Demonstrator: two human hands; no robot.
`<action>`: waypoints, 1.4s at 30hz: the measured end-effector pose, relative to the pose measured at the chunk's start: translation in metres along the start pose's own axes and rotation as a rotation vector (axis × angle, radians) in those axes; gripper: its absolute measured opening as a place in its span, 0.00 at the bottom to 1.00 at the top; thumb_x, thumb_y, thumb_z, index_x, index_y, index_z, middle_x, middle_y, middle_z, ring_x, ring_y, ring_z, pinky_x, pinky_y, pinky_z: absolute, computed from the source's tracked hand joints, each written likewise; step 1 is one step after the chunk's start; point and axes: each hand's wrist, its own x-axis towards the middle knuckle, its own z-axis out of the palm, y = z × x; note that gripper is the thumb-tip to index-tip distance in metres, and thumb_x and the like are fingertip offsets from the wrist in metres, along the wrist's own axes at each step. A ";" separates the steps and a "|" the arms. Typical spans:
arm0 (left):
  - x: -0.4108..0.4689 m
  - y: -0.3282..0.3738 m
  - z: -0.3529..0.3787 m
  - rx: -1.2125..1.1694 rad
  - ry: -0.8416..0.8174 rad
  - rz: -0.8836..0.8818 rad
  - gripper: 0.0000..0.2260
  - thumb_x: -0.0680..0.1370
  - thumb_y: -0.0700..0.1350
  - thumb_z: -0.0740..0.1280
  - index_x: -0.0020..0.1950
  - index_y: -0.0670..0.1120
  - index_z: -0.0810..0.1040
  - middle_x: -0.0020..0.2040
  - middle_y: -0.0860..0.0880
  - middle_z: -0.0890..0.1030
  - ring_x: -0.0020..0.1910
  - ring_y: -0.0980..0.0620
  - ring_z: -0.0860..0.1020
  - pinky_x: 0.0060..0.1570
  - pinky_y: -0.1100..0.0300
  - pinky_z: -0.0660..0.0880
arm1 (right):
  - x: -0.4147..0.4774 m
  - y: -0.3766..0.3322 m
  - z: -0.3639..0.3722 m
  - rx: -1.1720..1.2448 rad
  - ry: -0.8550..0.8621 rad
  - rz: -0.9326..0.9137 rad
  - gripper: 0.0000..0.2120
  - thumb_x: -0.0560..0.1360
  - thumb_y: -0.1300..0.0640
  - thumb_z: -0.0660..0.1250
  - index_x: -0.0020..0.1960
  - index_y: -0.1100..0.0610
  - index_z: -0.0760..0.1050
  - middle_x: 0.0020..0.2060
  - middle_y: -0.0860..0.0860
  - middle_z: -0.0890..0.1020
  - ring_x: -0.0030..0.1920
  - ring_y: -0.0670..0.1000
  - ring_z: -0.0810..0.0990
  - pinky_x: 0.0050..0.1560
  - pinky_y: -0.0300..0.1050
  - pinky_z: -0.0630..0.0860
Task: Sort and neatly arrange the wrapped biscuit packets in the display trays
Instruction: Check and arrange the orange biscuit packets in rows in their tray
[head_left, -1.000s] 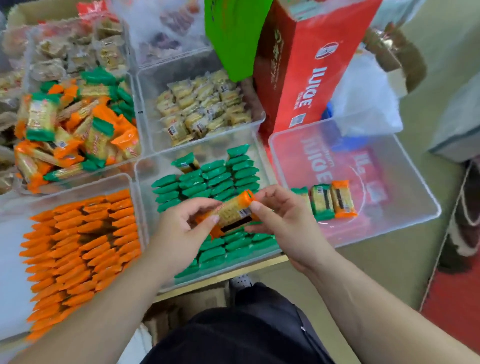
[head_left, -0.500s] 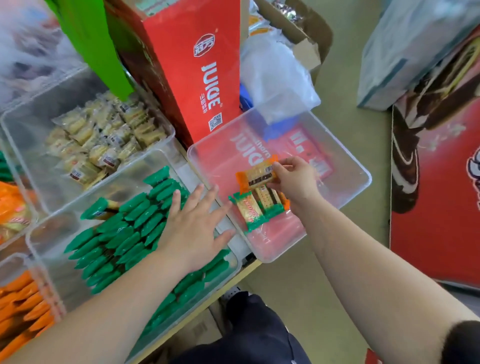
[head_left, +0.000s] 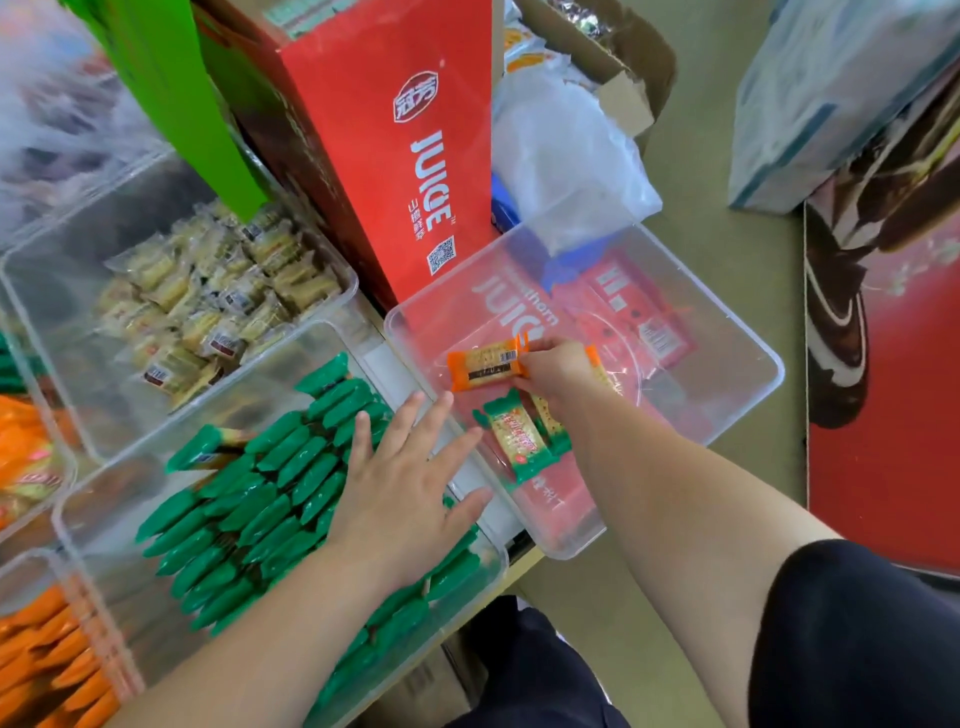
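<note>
Red juice carton (head_left: 384, 156) stands far centre, just behind the trays; not part of the sort.

Green tray (head_left: 501, 564), near centre: green packets (head_left: 280, 467) stood on edge in tight overlapping rows. Likely so more fit and the colour reads as one block. Orange rows (head_left: 47, 660) at near left follow the same pattern. Far-left tray (head_left: 350, 280) holds pale packets (head_left: 208, 301), loose.

Right tray (head_left: 774, 358) is clear and nearly bare; reads as a holding bin for strays. A green-ended packet (head_left: 519, 441) lies flat in it, with at least one more partly hidden under the right wrist.

Left hand (head_left: 400, 488) lies flat on the green rows, fingers straight and spread, gripping nothing. My guess: it's bracing the rows so they don't tip.

Right hand (head_left: 556, 369) is inside the right tray, fingers pinching one end of an orange packet (head_left: 485, 364), barcode up, just beyond the green-ended one. Set-down or pick-up, can't tell.
</note>
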 end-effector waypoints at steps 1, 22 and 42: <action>0.000 0.000 0.000 -0.003 0.002 0.002 0.36 0.74 0.72 0.33 0.80 0.63 0.49 0.82 0.54 0.38 0.79 0.50 0.33 0.76 0.37 0.35 | 0.000 -0.001 -0.001 -0.042 0.010 -0.012 0.11 0.75 0.66 0.71 0.57 0.56 0.78 0.48 0.53 0.81 0.41 0.50 0.80 0.32 0.37 0.79; -0.296 -0.116 0.132 -0.353 0.235 -0.968 0.28 0.74 0.65 0.58 0.63 0.47 0.80 0.60 0.40 0.79 0.56 0.36 0.77 0.53 0.41 0.77 | -0.248 -0.045 0.124 -0.396 -0.614 -0.716 0.05 0.76 0.54 0.72 0.42 0.52 0.82 0.35 0.47 0.83 0.38 0.46 0.81 0.44 0.49 0.78; -0.337 -0.102 0.187 -0.428 0.370 -1.133 0.24 0.76 0.62 0.57 0.62 0.52 0.81 0.67 0.43 0.78 0.65 0.40 0.74 0.61 0.39 0.70 | -0.345 0.041 0.367 -1.488 -0.601 -1.578 0.10 0.76 0.47 0.70 0.53 0.52 0.81 0.51 0.54 0.78 0.53 0.58 0.79 0.43 0.49 0.76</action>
